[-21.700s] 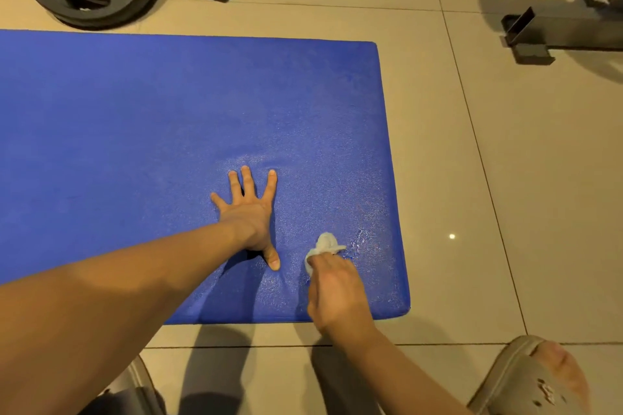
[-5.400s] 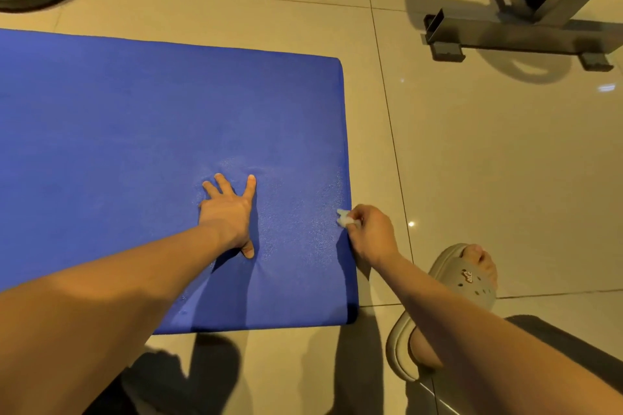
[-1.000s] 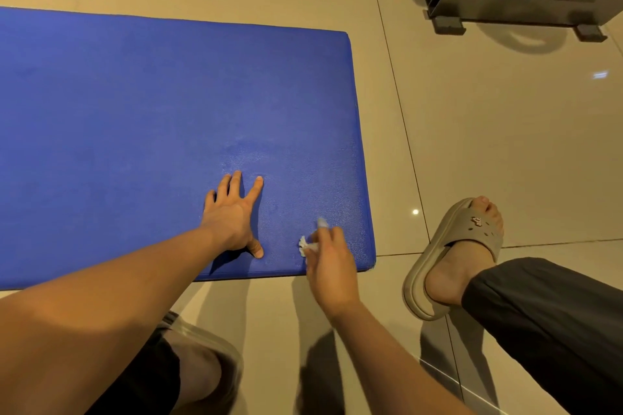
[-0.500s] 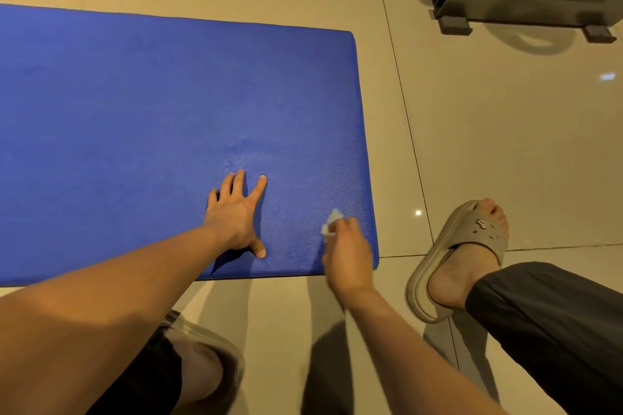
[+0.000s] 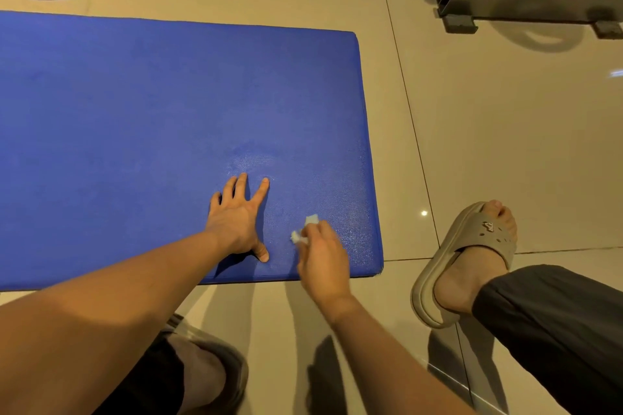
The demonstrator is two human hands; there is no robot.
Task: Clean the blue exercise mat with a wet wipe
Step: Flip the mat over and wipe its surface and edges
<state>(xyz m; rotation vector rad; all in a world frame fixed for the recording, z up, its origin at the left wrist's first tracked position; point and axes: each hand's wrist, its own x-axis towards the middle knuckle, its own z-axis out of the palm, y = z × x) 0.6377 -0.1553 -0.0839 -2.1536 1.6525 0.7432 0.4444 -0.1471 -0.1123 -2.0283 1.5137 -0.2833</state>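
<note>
A: Where was the wet wipe (image 5: 305, 229)?
B: Bunched in the curled grip of the right hand (image 5: 322, 256), at the near right corner of the blue exercise mat (image 5: 135, 128); the left hand (image 5: 236, 222) lay flat, pinning the mat. Overlapping strokes seemed wisest

Crumpled wipe (image 5: 310, 220) on blue mat (image 5: 151, 111) (flat).

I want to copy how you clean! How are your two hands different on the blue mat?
The left hand lies flat with fingers spread; the right hand is curled. The left hand holds nothing and presses on the mat; the right hand pinches a crumpled wipe. The left hand sits farther in; the right hand is nearer the mat's corner. Both are bare and over the mat's near edge.
</note>
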